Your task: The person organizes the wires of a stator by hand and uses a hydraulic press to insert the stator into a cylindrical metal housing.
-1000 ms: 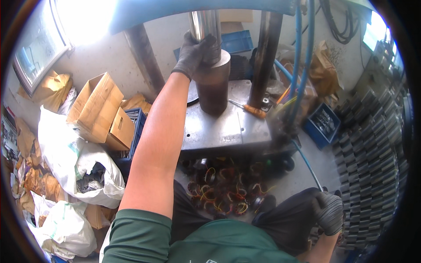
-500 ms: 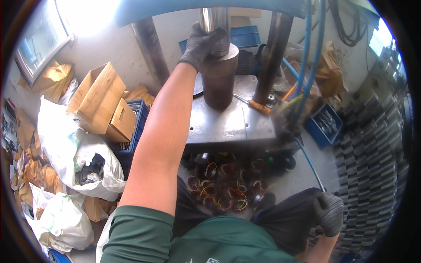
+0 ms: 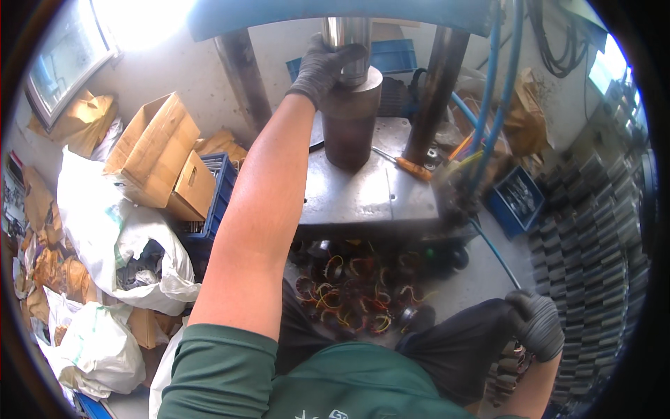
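My left hand (image 3: 322,70), in a dark grey glove, reaches up and wraps round the lower part of a shiny steel cylinder (image 3: 347,31). Beneath it a thick dark metal cylinder (image 3: 347,133) stands upright on the steel press table (image 3: 349,199). My right hand (image 3: 537,325), gloved too, is closed at the lower end of a thin blue lever (image 3: 497,255), beside my right knee. Its fingertips are partly hidden. A screwdriver with an orange handle (image 3: 414,169) lies on the table, right of the dark cylinder.
Steel posts (image 3: 436,98) and blue hoses (image 3: 497,91) rise around the table. Wired coils (image 3: 363,293) lie below it. Cardboard boxes (image 3: 155,153) and white sacks (image 3: 91,216) crowd the left. At right are a blue bin (image 3: 516,202) and stacked metal parts (image 3: 586,258).
My right hand has moved slightly up and to the right with the lever's end. My left hand stays on the steel cylinder; the whole view has shifted a little.
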`<state>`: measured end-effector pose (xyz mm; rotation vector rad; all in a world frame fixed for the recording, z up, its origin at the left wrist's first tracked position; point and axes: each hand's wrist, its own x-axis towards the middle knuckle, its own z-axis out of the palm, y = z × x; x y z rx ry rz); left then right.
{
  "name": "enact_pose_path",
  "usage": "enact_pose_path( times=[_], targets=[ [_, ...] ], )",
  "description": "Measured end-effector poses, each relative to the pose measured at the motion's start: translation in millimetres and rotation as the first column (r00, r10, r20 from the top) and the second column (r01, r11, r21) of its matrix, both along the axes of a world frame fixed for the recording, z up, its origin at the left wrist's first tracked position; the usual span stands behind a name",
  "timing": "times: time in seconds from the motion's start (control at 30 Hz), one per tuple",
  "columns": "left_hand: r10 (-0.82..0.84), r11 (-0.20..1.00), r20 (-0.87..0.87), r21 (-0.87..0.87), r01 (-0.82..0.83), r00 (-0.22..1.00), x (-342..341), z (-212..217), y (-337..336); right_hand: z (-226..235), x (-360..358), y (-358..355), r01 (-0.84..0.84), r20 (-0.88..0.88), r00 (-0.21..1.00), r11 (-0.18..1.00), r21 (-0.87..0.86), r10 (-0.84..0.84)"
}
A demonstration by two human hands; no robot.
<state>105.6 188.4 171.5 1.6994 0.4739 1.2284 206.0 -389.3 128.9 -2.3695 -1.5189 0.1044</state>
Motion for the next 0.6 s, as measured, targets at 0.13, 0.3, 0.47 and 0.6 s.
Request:
enact_pose_path(
  times=[0.13,0.3,0.47,0.6],
  targets=[
    [0.020,1.000,-0.016,-0.011,-0.020,1.000,-2,1,3,-2,6,-10,-0.025,0.039,0.999,0.979,-0.200,0.033],
    [0.013,1.000,-0.012,-0.007,-0.013,1.000,-6,7,-15,-11,10,-16,-0.043,-0.056,0.998,0.993,-0.106,0.037],
    [0.067,0.998,-0.009,-0.004,-0.067,0.998,-8,8,-15,-4,14,-16,-0.139,-0.015,0.990,0.946,-0.293,0.141],
    [-0.006,1.000,-0.027,0.027,0.007,1.000,-8,9,-19,1,11,-11,-0.026,-0.071,0.997,0.988,-0.154,0.015]
  ],
)
